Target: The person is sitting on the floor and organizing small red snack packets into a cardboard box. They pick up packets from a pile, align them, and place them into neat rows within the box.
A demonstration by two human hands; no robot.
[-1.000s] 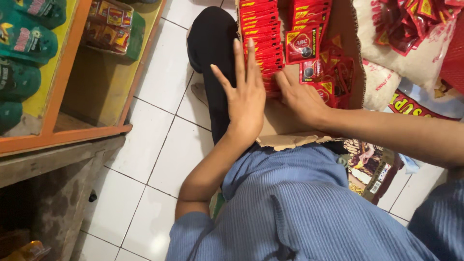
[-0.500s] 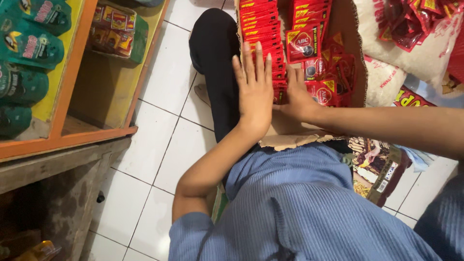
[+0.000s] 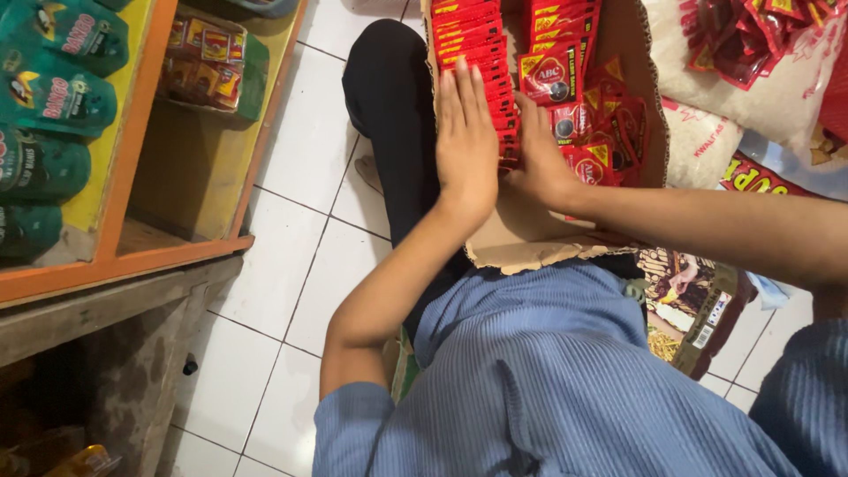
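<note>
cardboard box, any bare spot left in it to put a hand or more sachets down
Bare cardboard shows at the near, torn edge of the cardboard box, below the right hand and the left hand. Further in, the stacked red sachets and loose sachets crowd it. Outside it, white floor tiles lie bare beside the orange shelf.

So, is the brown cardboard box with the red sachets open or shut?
Open. The brown cardboard box shows rows of red sachets from above, and the left hand and right hand reach inside.
</note>
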